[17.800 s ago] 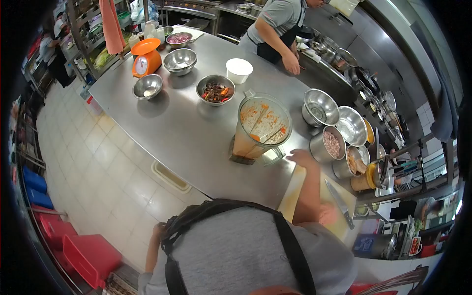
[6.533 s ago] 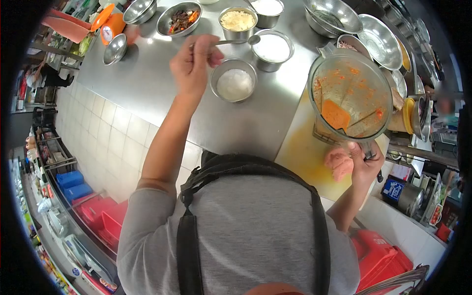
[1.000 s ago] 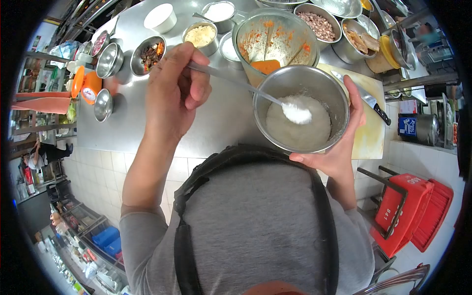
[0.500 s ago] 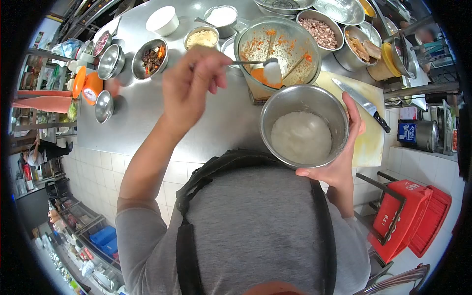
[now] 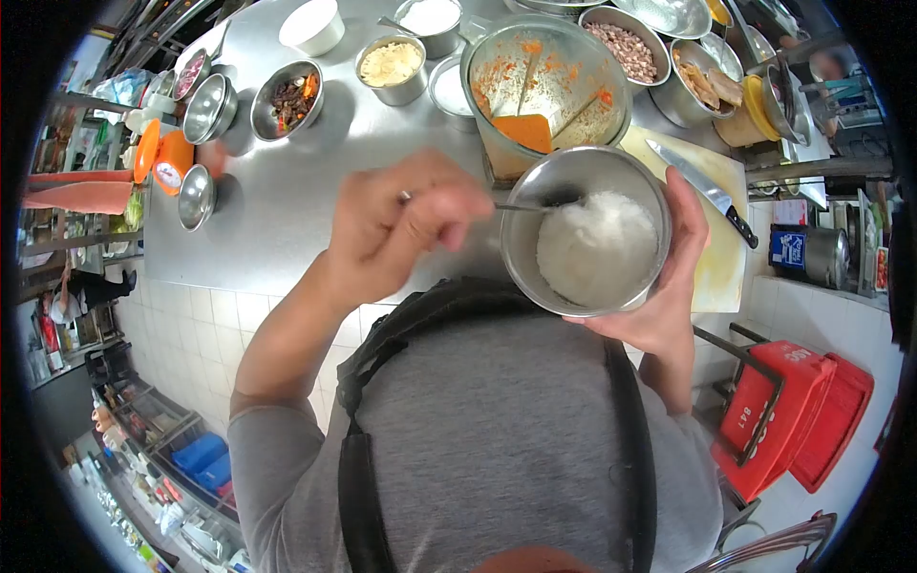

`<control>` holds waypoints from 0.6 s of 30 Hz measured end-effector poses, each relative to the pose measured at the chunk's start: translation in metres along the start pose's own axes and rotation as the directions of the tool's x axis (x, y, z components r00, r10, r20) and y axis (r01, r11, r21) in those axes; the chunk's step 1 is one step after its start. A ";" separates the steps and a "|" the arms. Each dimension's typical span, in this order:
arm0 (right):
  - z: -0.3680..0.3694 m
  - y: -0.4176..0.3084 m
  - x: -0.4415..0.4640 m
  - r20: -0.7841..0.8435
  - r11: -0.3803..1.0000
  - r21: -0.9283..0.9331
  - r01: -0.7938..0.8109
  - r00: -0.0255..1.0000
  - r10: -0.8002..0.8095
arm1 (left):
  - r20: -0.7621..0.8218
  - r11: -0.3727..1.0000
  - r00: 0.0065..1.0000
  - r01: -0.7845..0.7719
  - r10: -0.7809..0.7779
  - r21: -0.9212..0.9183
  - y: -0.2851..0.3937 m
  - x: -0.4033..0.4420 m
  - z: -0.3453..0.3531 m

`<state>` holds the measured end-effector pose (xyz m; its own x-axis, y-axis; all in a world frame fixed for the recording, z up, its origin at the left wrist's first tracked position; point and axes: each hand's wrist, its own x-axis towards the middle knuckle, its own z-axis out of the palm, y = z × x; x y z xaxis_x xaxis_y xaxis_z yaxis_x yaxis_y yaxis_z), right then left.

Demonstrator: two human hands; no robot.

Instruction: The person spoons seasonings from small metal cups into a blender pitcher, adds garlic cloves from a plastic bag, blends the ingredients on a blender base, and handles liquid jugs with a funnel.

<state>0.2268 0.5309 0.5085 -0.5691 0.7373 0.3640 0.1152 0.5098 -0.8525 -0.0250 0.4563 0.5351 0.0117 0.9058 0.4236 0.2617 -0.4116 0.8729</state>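
My left hand (image 5: 411, 224) is closed around the thin handle of a spoon (image 5: 523, 207). The spoon's bowl dips into a round stainless steel pot (image 5: 517, 253) and is partly lost against the white granular contents (image 5: 597, 250). With my right hand (image 5: 680, 244) I cup the pot from its right side and below, tilted towards me. Just beyond it stands a large clear mixing bowl (image 5: 489, 57) with orange smears on its wall and an orange scraper-like piece (image 5: 525, 132) inside.
A knife (image 5: 702, 191) lies on a cutting board (image 5: 721, 272) to the right. Metal bowls of diced meat (image 5: 623, 51), dark dried pieces (image 5: 293, 102) and pale yellow bits (image 5: 392, 64) stand on the steel table (image 5: 267, 210). An orange scale (image 5: 172, 162) is at left; red crates (image 5: 774, 411) stand below right.
The spoon, heaped with white granules over the clear bowl before, is now down inside the pot. My left hand has moved down and slightly right; the pot has shifted slightly up.
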 end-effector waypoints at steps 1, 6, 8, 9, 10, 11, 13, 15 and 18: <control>-0.001 0.000 -0.001 -0.003 1.000 -0.001 -0.004 1.000 0.004 | 0.004 1.000 1.000 0.002 -0.002 -0.003 0.001 -0.001 0.000; 0.003 -0.001 0.000 -0.042 0.995 0.101 0.000 0.999 0.004 | -0.119 0.717 0.799 0.451 -0.590 -0.531 -0.006 0.000 0.003; 0.005 -0.001 0.002 -0.066 0.993 0.119 0.013 0.998 -0.005 | -0.113 0.673 0.780 0.445 -0.615 -0.590 -0.006 0.002 0.001; 0.005 -0.001 0.002 -0.090 0.990 0.137 0.026 0.996 -0.013 | -0.104 0.626 0.762 0.436 -0.639 -0.647 -0.006 0.003 0.000; 0.005 -0.001 0.003 -0.090 0.990 0.138 0.026 0.996 -0.014 | -0.105 0.626 0.762 0.436 -0.639 -0.646 -0.005 0.005 -0.003; 0.005 0.000 0.003 -0.087 0.989 0.148 0.015 0.996 -0.002 | -0.104 0.624 0.781 0.404 -0.616 -0.669 -0.003 0.008 -0.006; 0.005 0.001 0.005 -0.084 0.987 0.161 0.005 0.996 0.008 | -0.105 0.623 0.799 0.371 -0.591 -0.688 0.000 0.014 -0.011; 0.005 0.003 0.005 -0.052 0.991 0.135 0.008 0.999 -0.001 | -0.127 0.636 0.798 0.360 -0.589 -0.683 0.001 0.020 -0.016; 0.010 0.006 0.006 -0.084 0.972 0.234 -0.034 0.995 0.055 | -0.152 0.675 0.815 0.342 -0.560 -0.654 -0.002 0.028 -0.025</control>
<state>0.2155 0.5340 0.5019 -0.4911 0.7990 0.3470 -0.0594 0.3667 -0.9284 -0.0491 0.4803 0.5511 -0.2834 0.9530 -0.1070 -0.4506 -0.0338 0.8921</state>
